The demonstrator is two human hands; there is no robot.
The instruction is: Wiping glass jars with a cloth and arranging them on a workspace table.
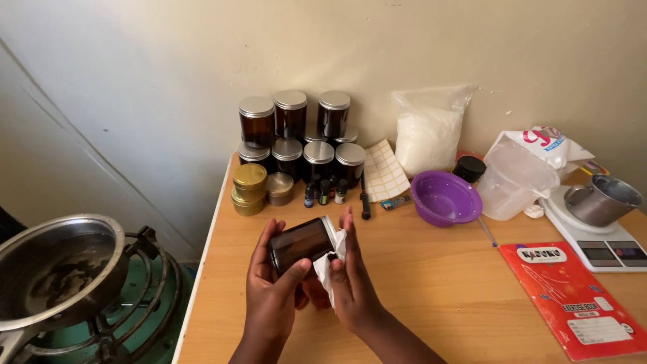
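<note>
A wooden bench [431, 283] against a pale wall carries the makings of a small workshop, while beside it a steel pot [57, 269] sits on a green gas burner [145, 303] near the bench's left edge. At the back of the bench a bag of white flakes [428, 135] leans on the wall next to a stack of amber jars with metal lids [296, 135]; a red exercise book [573, 296], a kitchen scale [596, 236] bearing a steel cup [602, 200], a clear plastic jug [512, 178] and a purple bowl [445, 197] fill the right side.

Over the front of the bench, the person holds a lidless amber jar [300, 244] on its side in the air. The left hand [273, 296] has its fingers wrapped around the jar's body, thumb across the front; the right hand [350, 276] presses a white tissue [333, 259] at the jar's mouth, fingers flat rather than curled.

The grip looks like the weak point: smooth glass held sideways in one hand could slip during rubbing and strike the bench. The tissue could tear and leave lint inside. An elbow swinging left could knock the pot, and the small dropper bottles [325, 192] and gold tins [249, 189] just behind the hands would topple easily from a careless reach.
</note>
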